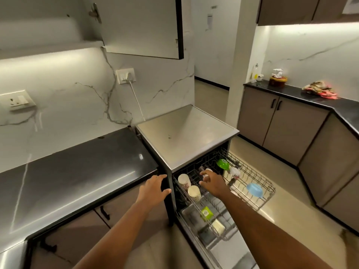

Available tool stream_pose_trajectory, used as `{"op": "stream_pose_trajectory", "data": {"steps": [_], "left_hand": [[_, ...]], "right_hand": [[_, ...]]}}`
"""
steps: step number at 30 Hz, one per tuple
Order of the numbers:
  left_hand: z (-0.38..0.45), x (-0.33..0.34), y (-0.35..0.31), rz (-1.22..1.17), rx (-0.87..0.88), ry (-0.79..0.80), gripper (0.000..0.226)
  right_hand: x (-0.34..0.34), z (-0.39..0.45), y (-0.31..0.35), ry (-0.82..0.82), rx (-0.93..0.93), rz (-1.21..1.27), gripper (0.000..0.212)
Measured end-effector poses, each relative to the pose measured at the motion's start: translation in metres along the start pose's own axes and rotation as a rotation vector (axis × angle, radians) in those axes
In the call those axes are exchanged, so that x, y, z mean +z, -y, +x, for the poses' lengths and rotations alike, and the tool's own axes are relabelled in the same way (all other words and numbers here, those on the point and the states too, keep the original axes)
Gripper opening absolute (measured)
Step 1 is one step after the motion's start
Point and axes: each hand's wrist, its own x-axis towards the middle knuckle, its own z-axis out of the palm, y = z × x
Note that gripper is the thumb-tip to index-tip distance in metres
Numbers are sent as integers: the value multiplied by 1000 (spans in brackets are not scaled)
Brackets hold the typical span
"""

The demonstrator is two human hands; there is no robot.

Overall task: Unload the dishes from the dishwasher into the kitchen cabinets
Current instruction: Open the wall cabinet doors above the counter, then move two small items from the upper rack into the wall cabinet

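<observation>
- Step in hand, as judged: the picking stage; the right hand [211,183] reaches into the upper rack [268,193] of the dishwasher [186,138], its fingers spread and bent toward a pale item under it, not closed on anything that shows; whether a fingertip touches that item cannot be told
- The left hand [155,189] rests at the dishwasher's front corner, beside the edge of the dark surface [77,171]; fingers apart and loose, thumb out toward the rack; it holds nothing
- The dishes sit in the two pulled-out racks, the upper one over the lower rack [219,228]; none has reached a cabinet in this view
- Next move, as judged: the right hand needs to close on the pale item, lift it free of the wires, then carry it up to the cabinet [143,26], whose door hangs open above the surface; the lift should go straight up so the item clears the cups beside it
- Count, upper rack: two pale cups [189,186] at the left; one green bowl [223,164]; one blue bowl [254,189]; one patterned cup [235,172]; the item under the right hand is partly hidden
- Count, lower rack: one green-labelled item [206,213]; one cream item [218,226]; more may lie hidden under the upper rack
</observation>
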Motion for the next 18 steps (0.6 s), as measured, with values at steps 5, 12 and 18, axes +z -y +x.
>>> {"op": "stream_pose_trajectory", "data": {"steps": [5, 12, 18], "left_hand": [[-7, 31, 2, 4, 88, 100, 64], [-13, 75, -27, 19, 160, 240, 66], [0, 96, -50, 31, 175, 282, 65]], "right_hand": [[17, -42, -27, -31, 72, -68, 45], [4, -99, -73, -84, 172, -192, 46], [-16, -110, -103, -46, 213, -318, 52]]}}
